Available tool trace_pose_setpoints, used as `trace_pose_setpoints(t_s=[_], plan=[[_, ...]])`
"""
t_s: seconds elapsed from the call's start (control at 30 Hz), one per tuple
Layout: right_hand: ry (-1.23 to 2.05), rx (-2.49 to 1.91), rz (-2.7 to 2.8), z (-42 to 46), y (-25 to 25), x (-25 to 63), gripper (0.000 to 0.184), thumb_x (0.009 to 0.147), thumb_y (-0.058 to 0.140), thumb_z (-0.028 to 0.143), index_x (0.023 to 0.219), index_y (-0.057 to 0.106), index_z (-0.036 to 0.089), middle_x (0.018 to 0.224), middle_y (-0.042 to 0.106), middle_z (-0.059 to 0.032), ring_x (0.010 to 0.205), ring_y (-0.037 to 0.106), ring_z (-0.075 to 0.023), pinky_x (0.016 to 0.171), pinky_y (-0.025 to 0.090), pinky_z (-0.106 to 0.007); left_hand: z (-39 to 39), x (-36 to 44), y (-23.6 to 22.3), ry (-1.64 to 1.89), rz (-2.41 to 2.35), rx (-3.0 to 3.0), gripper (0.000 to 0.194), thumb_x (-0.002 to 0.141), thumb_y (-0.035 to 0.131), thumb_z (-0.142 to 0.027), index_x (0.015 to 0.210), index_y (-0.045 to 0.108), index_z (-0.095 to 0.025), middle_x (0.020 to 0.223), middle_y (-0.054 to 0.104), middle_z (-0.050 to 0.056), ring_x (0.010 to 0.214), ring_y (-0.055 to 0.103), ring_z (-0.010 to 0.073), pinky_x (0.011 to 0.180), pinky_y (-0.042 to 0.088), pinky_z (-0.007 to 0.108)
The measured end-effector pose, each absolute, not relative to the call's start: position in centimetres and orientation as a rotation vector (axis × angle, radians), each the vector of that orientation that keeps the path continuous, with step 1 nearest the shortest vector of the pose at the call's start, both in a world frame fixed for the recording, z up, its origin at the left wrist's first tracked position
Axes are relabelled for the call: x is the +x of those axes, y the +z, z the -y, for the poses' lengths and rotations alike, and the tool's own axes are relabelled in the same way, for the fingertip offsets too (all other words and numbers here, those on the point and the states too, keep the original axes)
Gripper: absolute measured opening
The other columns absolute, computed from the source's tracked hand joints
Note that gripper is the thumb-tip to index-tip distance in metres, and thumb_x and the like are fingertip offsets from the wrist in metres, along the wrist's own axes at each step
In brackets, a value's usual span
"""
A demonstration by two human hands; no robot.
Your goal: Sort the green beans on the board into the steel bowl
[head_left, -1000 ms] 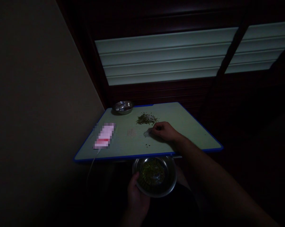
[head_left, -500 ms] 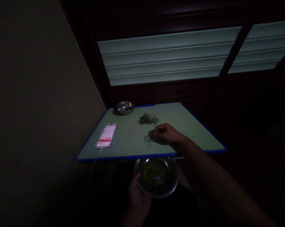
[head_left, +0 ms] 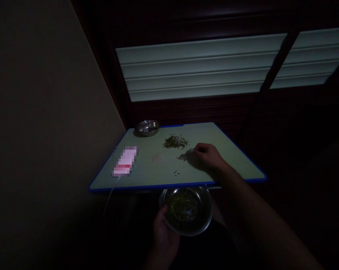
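My left hand (head_left: pixel 165 232) grips the rim of a metal bowl (head_left: pixel 207 221) below the table's front edge, thumb over the rim. Small green grains or seeds (head_left: pixel 183 204) lie inside the bowl. Above the table, my right hand (head_left: pixel 208 153) is closed, its fingertips pinching a small clear piece with a curved edge (head_left: pixel 190 151); its exact kind is hard to make out in the dim light. Right beside that piece lies a little heap of dark grains (head_left: pixel 183 157). A larger pile of green-brown grains (head_left: pixel 175 141) is spread farther back.
The pale table (head_left: pixel 228 142) has a blue edge. A second metal bowl (head_left: pixel 147 128) stands at its back left. A phone (head_left: pixel 125 161) with a white cable (head_left: pixel 110 193) lies at the left. Pale grains (head_left: pixel 158 158) and a few dark ones (head_left: pixel 176 173) are scattered on the tabletop.
My right hand has moved right and slightly back with the clear piece, and the little dark heap now shows beside it. My left hand and its bowl stay in place.
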State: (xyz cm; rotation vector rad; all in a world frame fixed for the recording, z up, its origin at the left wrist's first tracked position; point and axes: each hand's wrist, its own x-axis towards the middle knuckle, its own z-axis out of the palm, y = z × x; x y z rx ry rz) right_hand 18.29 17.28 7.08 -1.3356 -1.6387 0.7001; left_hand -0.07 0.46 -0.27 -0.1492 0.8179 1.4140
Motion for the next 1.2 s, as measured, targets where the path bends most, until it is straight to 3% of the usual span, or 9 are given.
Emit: trace_pose_setpoints(t_s=[0.53, 1.2], plan=[[0.595, -1.404, 1.727, -17.3, 6.8, 18.2, 0.014, 0.067, 0.052, 0.028, 0.062, 0.06, 0.017, 0.058, 0.056, 0.0004, 0.059, 0.049, -0.0136, 0.057, 0.035, -0.026, -0.2, -0.2, -0.4, 1.413, -0.853, -0.14, 0.022, 0.081, 0.059, -0.021, 0.096, 0.074, -0.016, 0.088, 0.079, 0.009, 0.083, 0.072, 0.0238, 0.087, 0.054, 0.043], [0.878, -1.267, 1.67, -16.4, 7.1, 17.2, 0.021, 0.065, 0.06, 0.037, 0.062, 0.06, 0.016, 0.056, 0.052, 0.0006, 0.054, 0.044, -0.0118, 0.052, 0.034, -0.026, -0.4, -0.2, -0.5, 1.41, -0.833, -0.134, 0.022, 0.084, 0.055, -0.02, 0.095, 0.074, -0.018, 0.085, 0.078, 0.008, 0.083, 0.073, 0.0228, 0.086, 0.055, 0.04]])
